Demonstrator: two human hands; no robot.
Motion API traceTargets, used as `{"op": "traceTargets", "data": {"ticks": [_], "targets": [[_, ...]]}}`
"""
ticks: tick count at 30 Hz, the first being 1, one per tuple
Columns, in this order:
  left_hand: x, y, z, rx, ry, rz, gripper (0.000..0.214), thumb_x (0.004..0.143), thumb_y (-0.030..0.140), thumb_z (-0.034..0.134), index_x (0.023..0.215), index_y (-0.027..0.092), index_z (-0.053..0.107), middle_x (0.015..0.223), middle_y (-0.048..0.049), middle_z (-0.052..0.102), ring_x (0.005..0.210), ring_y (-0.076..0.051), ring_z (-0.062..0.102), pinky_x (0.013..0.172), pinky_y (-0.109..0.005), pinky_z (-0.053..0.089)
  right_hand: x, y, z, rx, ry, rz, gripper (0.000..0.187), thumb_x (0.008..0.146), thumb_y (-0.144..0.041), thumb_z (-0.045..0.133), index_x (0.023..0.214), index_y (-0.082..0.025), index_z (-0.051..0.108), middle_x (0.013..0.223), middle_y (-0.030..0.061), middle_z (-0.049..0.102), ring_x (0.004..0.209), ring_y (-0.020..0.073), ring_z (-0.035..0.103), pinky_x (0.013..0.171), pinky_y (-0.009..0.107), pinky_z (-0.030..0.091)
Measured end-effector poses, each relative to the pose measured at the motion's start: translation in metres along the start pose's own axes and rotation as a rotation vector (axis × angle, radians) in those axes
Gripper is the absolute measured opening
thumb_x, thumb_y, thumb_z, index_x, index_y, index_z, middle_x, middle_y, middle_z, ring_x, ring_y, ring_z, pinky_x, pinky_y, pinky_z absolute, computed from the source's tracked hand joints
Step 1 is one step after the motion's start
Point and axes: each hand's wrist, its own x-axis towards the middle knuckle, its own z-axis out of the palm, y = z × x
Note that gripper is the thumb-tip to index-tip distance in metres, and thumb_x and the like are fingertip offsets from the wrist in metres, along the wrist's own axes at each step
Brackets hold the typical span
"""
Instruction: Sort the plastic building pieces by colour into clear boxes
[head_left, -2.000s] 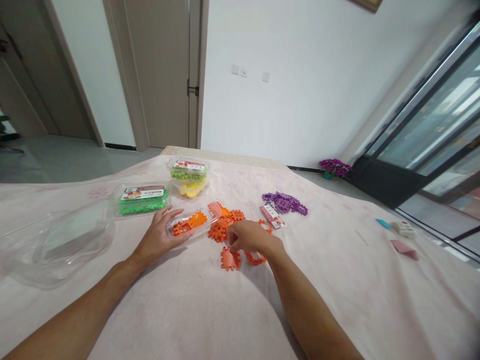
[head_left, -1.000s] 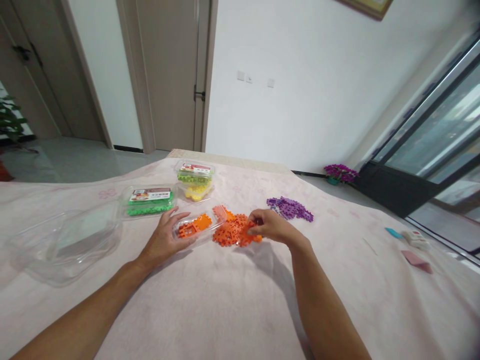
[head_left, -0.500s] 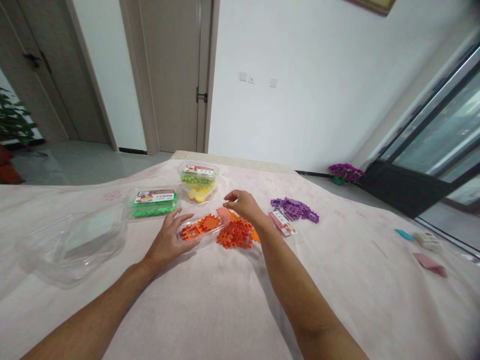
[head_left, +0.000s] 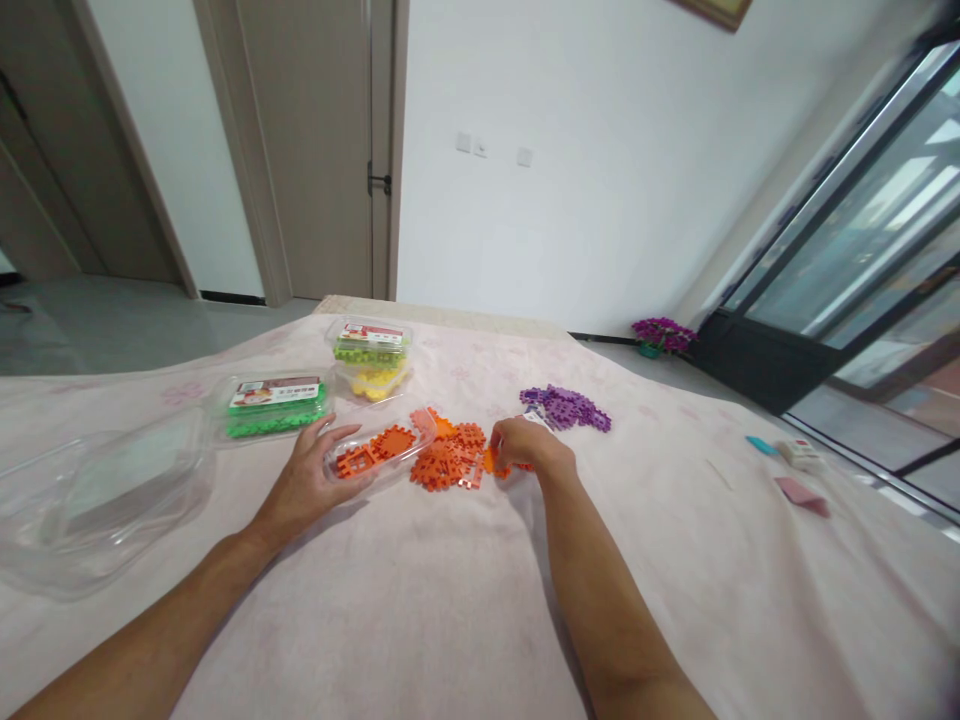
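Observation:
My left hand (head_left: 307, 478) curls around the left end of a clear plastic box (head_left: 420, 447), thumb on the near side and fingers on the far side. Orange interlocking toy pieces (head_left: 391, 441) with notched edges lie inside it. Just right of the box, a loose heap of orange pieces (head_left: 448, 460) rests on the cloth. At the heap's right edge, my right hand (head_left: 532, 445) points down with its fingers pinched on an orange piece (head_left: 490, 460); the fingertips are partly hidden. Behind that hand a labelled clear lid is mostly covered.
Purple pieces (head_left: 566, 408) are piled at the back right. A closed box of green pieces (head_left: 276, 410) and stacked boxes of light green (head_left: 369, 345) and yellow pieces (head_left: 377, 382) stand at the back left. Empty clear plastic packaging (head_left: 112, 510) lies left. Small items, including a pink cloth (head_left: 801, 496), lie far right.
My right hand has moved from above the box's right end down to the right side of the orange heap. My left hand stays on the box. The whole view has shifted slightly.

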Motion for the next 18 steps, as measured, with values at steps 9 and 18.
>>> {"op": "traceTargets", "data": {"ticks": [9, 18], "targets": [[0.000, -0.001, -0.001, -0.015, -0.005, 0.005, 0.063, 0.077, 0.058, 0.071, 0.130, 0.027, 0.058, 0.149, -0.0127, 0.040, 0.141, -0.033, 0.040, 0.116, -0.059, 0.034, -0.004, 0.017, -0.010, 0.123, 0.003, -0.044, 0.015, 0.074, -0.023, 0.072, 0.088, -0.019, 0.076, 0.084, 0.0026, 0.075, 0.072, 0.0144, 0.066, 0.059, 0.021, 0.041], [0.000, -0.005, 0.002, 0.014, -0.006, 0.006, 0.065, 0.075, 0.060, 0.072, 0.129, 0.025, 0.061, 0.148, -0.0139, 0.040, 0.141, -0.036, 0.040, 0.116, -0.058, 0.034, 0.008, 0.050, -0.006, 0.075, -0.015, 0.086, 0.044, 0.062, -0.016, 0.081, 0.106, -0.022, 0.076, 0.096, 0.0055, 0.076, 0.077, 0.0181, 0.071, 0.066, 0.023, 0.047]]}}
